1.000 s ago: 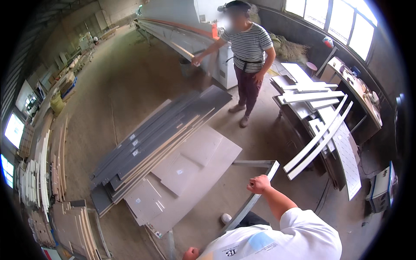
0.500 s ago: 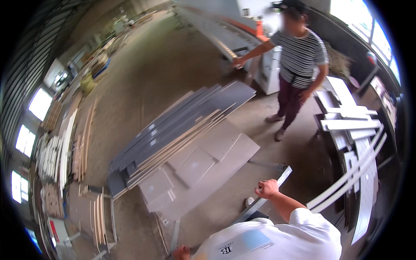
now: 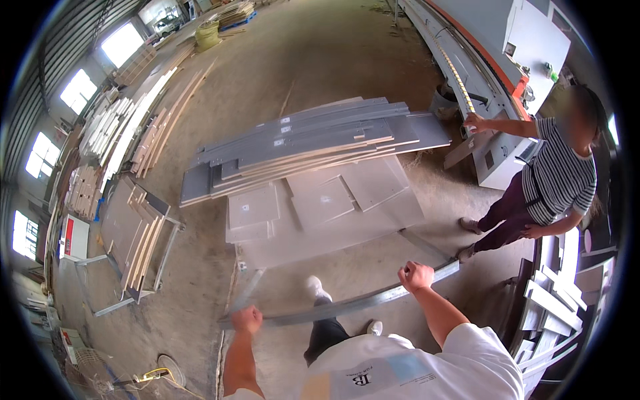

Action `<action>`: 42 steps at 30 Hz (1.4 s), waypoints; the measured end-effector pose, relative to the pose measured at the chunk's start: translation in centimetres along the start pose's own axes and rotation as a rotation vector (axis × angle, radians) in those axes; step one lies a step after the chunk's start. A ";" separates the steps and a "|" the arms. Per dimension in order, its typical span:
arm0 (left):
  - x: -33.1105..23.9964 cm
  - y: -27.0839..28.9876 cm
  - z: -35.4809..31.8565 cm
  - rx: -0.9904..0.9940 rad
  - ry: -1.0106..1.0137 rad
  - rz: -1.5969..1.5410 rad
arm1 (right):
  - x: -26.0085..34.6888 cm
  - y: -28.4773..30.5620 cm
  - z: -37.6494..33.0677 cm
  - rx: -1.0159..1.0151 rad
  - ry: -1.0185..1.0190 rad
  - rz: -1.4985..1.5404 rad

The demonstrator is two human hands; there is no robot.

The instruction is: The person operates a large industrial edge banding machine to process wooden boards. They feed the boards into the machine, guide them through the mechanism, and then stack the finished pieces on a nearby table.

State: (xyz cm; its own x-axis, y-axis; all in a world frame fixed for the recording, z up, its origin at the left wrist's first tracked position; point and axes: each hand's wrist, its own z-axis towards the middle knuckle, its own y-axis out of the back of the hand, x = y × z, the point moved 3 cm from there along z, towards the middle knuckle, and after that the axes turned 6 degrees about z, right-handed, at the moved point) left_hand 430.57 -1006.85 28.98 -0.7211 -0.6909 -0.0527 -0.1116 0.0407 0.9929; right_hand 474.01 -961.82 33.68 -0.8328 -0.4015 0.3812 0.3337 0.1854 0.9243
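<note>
A grey metal bar of a cart frame runs crosswise in front of me. My left hand is closed on it near its left end. Farther along, toward the right end, my right hand is wrapped round the same bar in a fist; the undersides of both grips are hidden. One of my legs reaches under the bar, its white shoe on the far side. Just beyond lie flat light grey panels, overlapping one another. Behind them rises a stack of dark grey boards with pale edges.
A person in a striped shirt stands at right, one hand stretched toward a long machine. White strips and boards are piled at lower right. Another cart with panels stands left. Timber lies along the left wall.
My view has swung to the right, bringing more of the bar, my left forearm and my shoes into sight. Both hands stay at the bar. The other person still reaches toward the machine.
</note>
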 end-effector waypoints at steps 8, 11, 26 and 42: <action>1.1 3.7 17.8 -0.196 -0.046 -0.062 | 6.0 -3.7 15.5 -0.017 -0.003 0.010; 2.7 4.1 24.8 -0.078 0.030 0.023 | 8.9 -4.8 21.0 -0.121 0.058 0.013; 5.9 8.7 62.0 0.066 0.040 -0.007 | 22.2 -10.2 51.8 -0.147 -0.023 -0.034; 10.7 12.0 103.4 0.147 0.045 0.030 | 37.4 -16.3 86.3 -0.186 -0.015 0.048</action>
State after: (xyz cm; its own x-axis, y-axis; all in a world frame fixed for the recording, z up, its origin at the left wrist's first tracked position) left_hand 350.84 -939.13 29.34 -0.6948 -0.7190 -0.0151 -0.1915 0.1647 0.9676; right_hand 399.29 -902.46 31.12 -0.8199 -0.3826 0.4259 0.4479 0.0347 0.8934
